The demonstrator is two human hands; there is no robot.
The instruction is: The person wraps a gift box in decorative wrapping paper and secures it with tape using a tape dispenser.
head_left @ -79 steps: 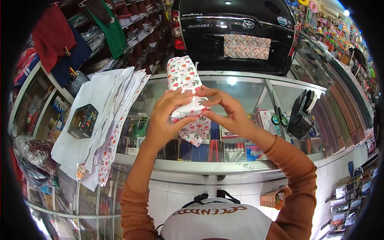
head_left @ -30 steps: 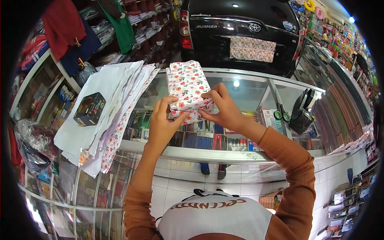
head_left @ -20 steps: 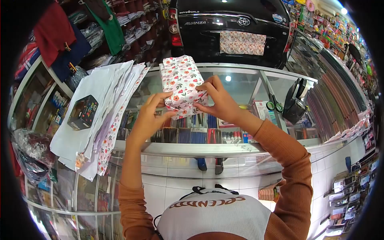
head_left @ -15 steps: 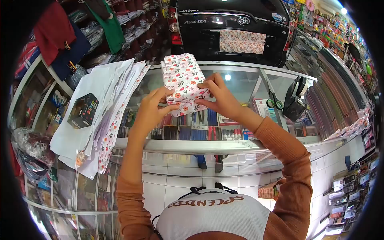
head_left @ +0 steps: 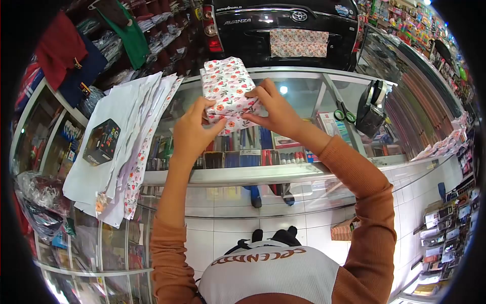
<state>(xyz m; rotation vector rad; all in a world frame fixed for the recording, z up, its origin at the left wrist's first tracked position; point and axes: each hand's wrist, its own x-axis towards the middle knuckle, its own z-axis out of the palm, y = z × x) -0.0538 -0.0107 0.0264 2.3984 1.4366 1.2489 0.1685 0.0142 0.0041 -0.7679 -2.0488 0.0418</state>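
A parcel [head_left: 228,83] in white wrapping paper with red and orange flowers lies on the glass counter. At its near end, a loose flap of floral paper [head_left: 232,126] hangs toward me. My left hand [head_left: 196,124] grips the near left corner, thumb pressed against the folded paper. On the near right side, my right hand [head_left: 271,109] pinches the paper between thumb and bent fingers. Scissors with green-and-black handles [head_left: 345,116] lie to the right on the glass. Beside them stands a black tape dispenser [head_left: 372,109].
A stack of paper sheets [head_left: 109,126] with a dark box [head_left: 102,142] on top covers the counter's left side. Pens and stationery [head_left: 243,158] show beneath the glass. Behind the counter is a black car [head_left: 283,30]. Another glass case [head_left: 415,96] stands at right.
The whole view has shifted slightly. Both hands stay at the parcel's near end, and the left thumb has moved against the fold there.
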